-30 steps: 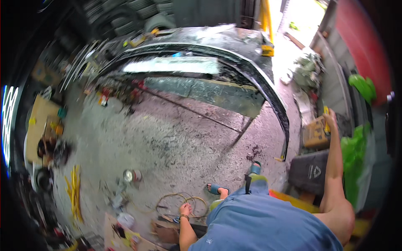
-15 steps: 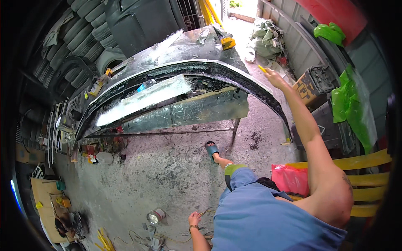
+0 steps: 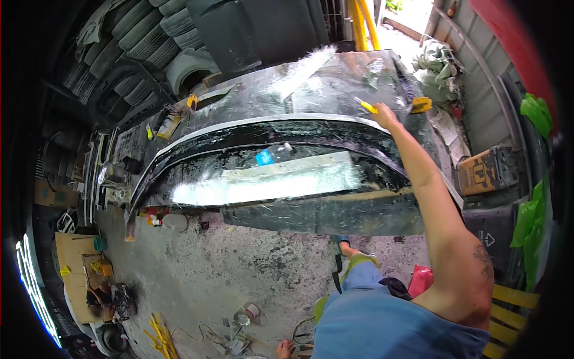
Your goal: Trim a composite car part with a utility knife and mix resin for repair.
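My right hand is closed round a slim yellow tool with a pale tip; its exact kind is too small to make out. The arm reaches over a long curved black panel with a light rim, which lies on a dark worktable. A strip of white fibreglass mat with frayed ends lies inside the panel's curve. Beside it is a clear plastic bottle with a blue label. My left hand hangs low at the bottom edge, partly cut off, its finger pose unclear.
Another frayed white mat piece and a yellow-and-black tool lie at the table's far side. Stacked tyres stand at the far left. A cardboard box sits at right; a clear tub and cords lie on the floor.
I have come closer to the table, and the view has shifted. My right hand with the yellow tool is now over the tabletop beyond the panel. My left hand has dropped lower in view.
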`<state>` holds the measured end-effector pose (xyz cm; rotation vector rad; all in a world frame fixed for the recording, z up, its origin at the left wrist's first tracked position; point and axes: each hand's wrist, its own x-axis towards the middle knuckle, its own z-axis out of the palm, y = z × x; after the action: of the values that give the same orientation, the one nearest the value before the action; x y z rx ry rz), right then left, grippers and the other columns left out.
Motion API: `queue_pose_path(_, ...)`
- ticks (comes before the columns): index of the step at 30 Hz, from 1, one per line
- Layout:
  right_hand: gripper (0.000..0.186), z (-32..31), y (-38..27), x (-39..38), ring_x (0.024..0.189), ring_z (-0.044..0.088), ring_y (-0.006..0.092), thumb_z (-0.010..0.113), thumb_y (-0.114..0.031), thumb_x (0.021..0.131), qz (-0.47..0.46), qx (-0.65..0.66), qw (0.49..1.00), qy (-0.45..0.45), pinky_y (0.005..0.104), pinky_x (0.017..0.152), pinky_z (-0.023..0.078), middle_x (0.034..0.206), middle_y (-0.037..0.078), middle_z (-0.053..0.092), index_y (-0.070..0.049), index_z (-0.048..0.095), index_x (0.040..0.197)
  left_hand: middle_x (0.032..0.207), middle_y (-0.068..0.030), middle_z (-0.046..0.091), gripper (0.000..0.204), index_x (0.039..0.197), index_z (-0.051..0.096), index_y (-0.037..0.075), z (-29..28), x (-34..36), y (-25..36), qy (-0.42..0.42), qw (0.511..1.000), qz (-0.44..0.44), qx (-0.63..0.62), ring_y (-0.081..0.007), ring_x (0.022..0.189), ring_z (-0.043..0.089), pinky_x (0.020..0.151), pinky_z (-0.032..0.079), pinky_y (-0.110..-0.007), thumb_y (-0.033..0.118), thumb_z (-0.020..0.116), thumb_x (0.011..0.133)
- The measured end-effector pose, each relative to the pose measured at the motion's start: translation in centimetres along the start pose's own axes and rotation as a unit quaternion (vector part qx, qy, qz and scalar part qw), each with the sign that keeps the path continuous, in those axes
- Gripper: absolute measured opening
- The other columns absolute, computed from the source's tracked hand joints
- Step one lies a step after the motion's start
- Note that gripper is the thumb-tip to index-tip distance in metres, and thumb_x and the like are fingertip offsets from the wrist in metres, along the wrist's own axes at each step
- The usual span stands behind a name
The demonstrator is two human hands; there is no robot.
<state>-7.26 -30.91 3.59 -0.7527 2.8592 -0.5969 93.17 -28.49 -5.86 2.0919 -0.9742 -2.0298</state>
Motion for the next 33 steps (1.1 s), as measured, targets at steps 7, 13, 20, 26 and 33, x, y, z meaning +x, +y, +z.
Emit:
queue_pose_path(7, 0.022, 2.3, -5.4, 2.1, 0.097, 0.057, 0.0388, 0.054, -0.014, 0.082, -0.004, 0.09, 0.992, 0.091, 0.0463, 0.081, 0.044, 0.099, 0.022, 0.06, -0.004, 0.059, 0.101, 0.101, -0.0113, 0.062, 0.032, 0.114, 0.053, 0.006, -2.2, 9.9, 12.7, -0.122, 0.976, -0.165, 0.067, -0.0241, 0.086, 0.062, 0.069, 0.05, -0.035, 0.029, 0.047, 0.092)
queue_pose_path(13, 0.031, 1.0, -4.9, -6.6, 0.097, 0.058, 0.0381, 0.059, -0.014, 0.082, 0.035, 0.136, 0.98, 0.141, 0.0425, 0.083, 0.045, 0.101, 0.022, 0.061, -0.006, 0.057, 0.111, 0.092, -0.0101, 0.064, 0.026, 0.108, 0.057, 0.007, -5.0, 14.9, 16.4, -0.177, 0.94, -0.284, 0.065, -0.0221, 0.078, 0.063, 0.063, 0.051, -0.033, 0.025, 0.053, 0.09)
queue_pose_path(20, 0.04, 0.1, -9.0, -7.7, 0.108, 0.054, 0.0292, 0.064, -0.015, 0.078, 0.112, 0.011, 0.991, 0.067, 0.0388, 0.089, 0.043, 0.114, 0.01, 0.057, -0.01, 0.055, 0.116, 0.088, -0.0065, 0.064, 0.019, 0.102, 0.059, 0.009, -9.0, 19.1, 29.3, 0.001, 0.988, 0.104, 0.112, -0.0173, 0.071, 0.061, 0.057, 0.05, -0.03, 0.021, 0.055, 0.089)
queue_pose_path(26, 0.032, 5.1, -14.9, 2.3, 0.11, 0.053, 0.0324, 0.057, -0.013, 0.081, 0.058, -0.046, 0.997, 0.027, 0.0413, 0.09, 0.042, 0.114, 0.012, 0.058, -0.014, 0.059, 0.112, 0.098, -0.0059, 0.064, 0.028, 0.115, 0.056, 0.008, -9.9, 14.6, 36.1, 0.106, 0.982, 0.125, 0.093, -0.0171, 0.083, 0.062, 0.067, 0.051, -0.031, 0.02, 0.055, 0.09)
queue_pose_path(33, 0.054, 2.8, -18.6, 11.6, 0.11, 0.054, 0.0323, 0.064, -0.019, 0.081, -0.077, -0.013, 0.982, 0.174, 0.0408, 0.091, 0.043, 0.124, 0.018, 0.053, -0.01, 0.045, 0.131, 0.085, -0.005, 0.065, 0.03, 0.104, 0.063, 0.004, -8.2, 13.5, 30.8, 0.069, 0.991, 0.032, 0.114, -0.0145, 0.072, 0.062, 0.058, 0.05, -0.028, 0.03, 0.058, 0.09)
